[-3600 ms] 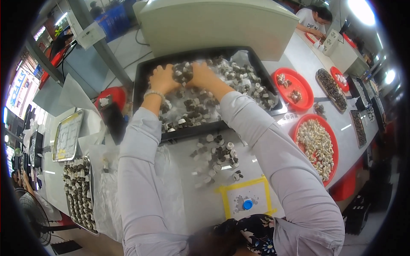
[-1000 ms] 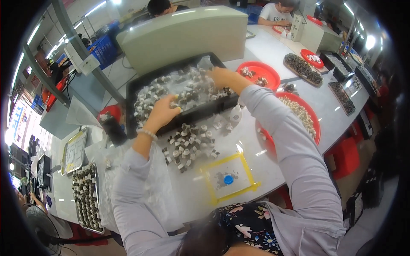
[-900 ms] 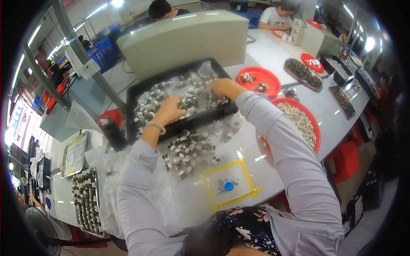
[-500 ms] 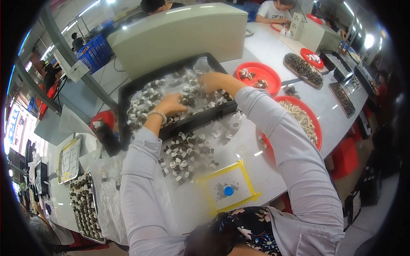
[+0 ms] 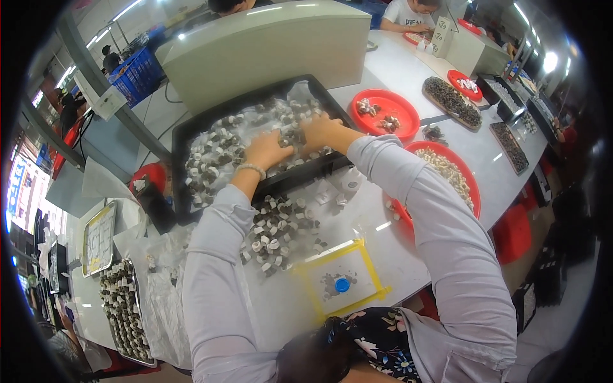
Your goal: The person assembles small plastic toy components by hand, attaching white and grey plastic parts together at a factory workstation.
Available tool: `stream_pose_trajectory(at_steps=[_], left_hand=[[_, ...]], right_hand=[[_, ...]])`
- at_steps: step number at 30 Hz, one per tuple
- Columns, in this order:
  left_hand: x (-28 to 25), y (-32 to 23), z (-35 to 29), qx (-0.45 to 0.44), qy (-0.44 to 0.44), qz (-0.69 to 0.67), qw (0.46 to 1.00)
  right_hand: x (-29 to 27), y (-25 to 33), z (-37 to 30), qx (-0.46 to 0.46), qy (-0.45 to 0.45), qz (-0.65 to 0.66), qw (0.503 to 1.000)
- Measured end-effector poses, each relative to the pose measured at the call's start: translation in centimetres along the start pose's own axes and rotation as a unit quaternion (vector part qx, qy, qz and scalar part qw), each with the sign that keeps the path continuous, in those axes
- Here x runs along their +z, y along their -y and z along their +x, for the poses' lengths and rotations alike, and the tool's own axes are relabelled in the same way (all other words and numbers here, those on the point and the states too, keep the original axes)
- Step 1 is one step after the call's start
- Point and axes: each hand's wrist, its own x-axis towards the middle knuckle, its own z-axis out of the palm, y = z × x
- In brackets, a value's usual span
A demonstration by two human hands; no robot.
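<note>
A large black tray (image 5: 255,189) holds many small grey-and-white pieces (image 5: 214,150) lying on clear plastic sheeting. Both of my hands are inside it, drawn close together. My left hand (image 5: 268,150), with a beaded bracelet at the wrist, curls its fingers against a clump of the pieces (image 5: 292,135). From the other side my right hand (image 5: 321,132) closes on the same clump, its fingertips partly hidden. A loose heap of similar pieces (image 5: 276,233) lies on the white table in front of the tray.
Right of the tray stand a red plate (image 5: 408,112) with small clusters and a red tray (image 5: 474,185) of cream pieces. A yellow-taped square (image 5: 357,297) bears a blue cap (image 5: 341,285). A metal tray (image 5: 128,313) of pieces sits at left. A person (image 5: 412,18) works across the table.
My left hand has moved right, toward my right hand, and the two now press around a clump of pieces. The view has shifted slightly.
</note>
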Motion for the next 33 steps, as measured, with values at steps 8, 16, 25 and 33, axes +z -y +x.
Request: stream_pose_trajectory(at_steps=[8, 16, 25, 33], left_hand=[[0.4, 0.8, -0.1, 0.094, -0.031, -0.065, 0.993], [0.7, 1.4, 1.0, 0.108, -0.001, -0.109, 0.988], [-1.2, 2.0, 0.7, 0.054, 0.028, -0.236, 0.970], [-7.0, 0.9, -7.6, 0.080, 0.000, -0.387, 0.919]], right_hand=[[1.5, 0.8, 0.5, -0.082, -0.031, -0.014, 0.996], [1.6, -0.5, 1.7, -0.144, 0.017, 0.003, 0.989], [1.4, -2.3, 2.5, -0.200, 0.048, 0.079, 0.975], [2.5, -3.2, 4.0, -0.217, 0.022, 0.047, 0.975]])
